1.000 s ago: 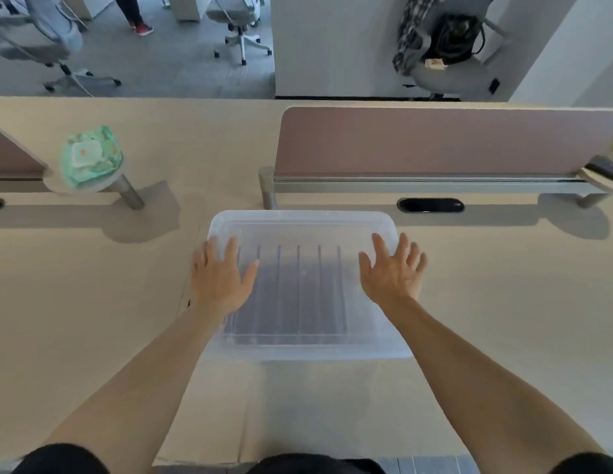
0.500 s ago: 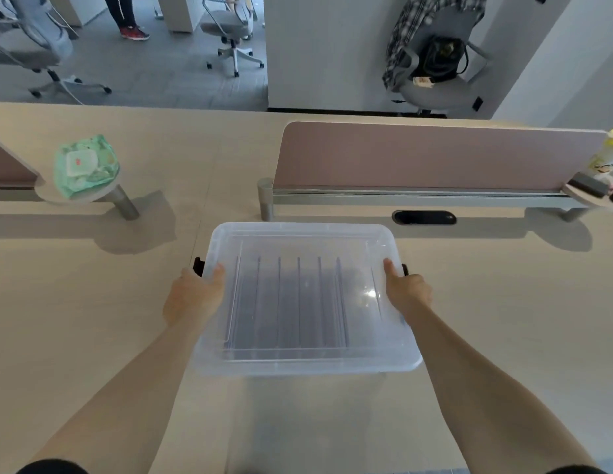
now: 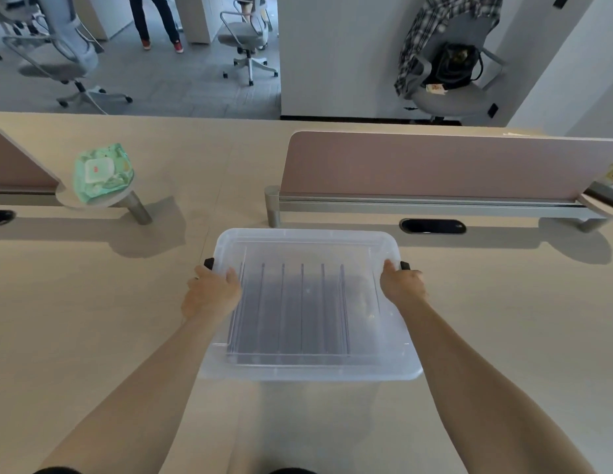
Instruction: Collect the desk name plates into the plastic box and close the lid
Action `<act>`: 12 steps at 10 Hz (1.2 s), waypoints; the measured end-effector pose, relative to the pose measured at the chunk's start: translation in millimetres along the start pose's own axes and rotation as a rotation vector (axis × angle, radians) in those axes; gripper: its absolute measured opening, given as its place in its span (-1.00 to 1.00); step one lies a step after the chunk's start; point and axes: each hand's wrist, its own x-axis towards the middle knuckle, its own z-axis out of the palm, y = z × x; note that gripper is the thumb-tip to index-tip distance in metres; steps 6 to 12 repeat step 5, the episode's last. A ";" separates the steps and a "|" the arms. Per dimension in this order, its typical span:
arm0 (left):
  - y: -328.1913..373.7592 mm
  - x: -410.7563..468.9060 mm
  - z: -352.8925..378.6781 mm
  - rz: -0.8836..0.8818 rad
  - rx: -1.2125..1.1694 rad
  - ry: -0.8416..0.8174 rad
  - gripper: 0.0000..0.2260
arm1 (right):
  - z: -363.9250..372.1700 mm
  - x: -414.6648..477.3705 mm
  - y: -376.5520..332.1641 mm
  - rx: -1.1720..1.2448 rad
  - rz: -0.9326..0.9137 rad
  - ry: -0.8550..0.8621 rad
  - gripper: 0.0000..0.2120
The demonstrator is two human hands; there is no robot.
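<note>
We are gripping the plastic box (image 3: 308, 367) on the desk (image 3: 93, 302), our left hand (image 3: 211, 295) wrapped over its left edge and our right hand (image 3: 402, 285) over its right, by the black latches (image 3: 209, 262). The lid (image 3: 308, 248) is sitting on top, and the name plates (image 3: 291, 313) are standing in rows inside.

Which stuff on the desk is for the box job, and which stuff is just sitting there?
For the job:
- plastic box with its lid on
- name plates standing inside it
- black latches, one per side
- left hand and right hand at those sides

Just sitting there:
- green wipes pack
- pink desk divider
- office chairs behind
</note>
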 end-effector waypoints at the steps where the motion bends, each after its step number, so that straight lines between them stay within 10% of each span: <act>1: 12.9 -6.7 -3.5 -0.095 0.006 -0.094 -0.02 | -4.5 -7.5 -4.3 -0.135 -0.008 -0.099 0.24; 3: 17.7 -22.4 10.0 -0.026 0.241 -0.002 0.24 | 8.2 -21.1 -5.8 -0.418 -0.007 0.031 0.22; 5: 13.7 -32.4 18.4 0.106 0.300 0.116 -0.03 | 0.7 -32.2 -14.4 -0.422 -0.106 -0.057 0.25; 12: 13.7 -32.4 18.4 0.106 0.300 0.116 -0.03 | 0.7 -32.2 -14.4 -0.422 -0.106 -0.057 0.25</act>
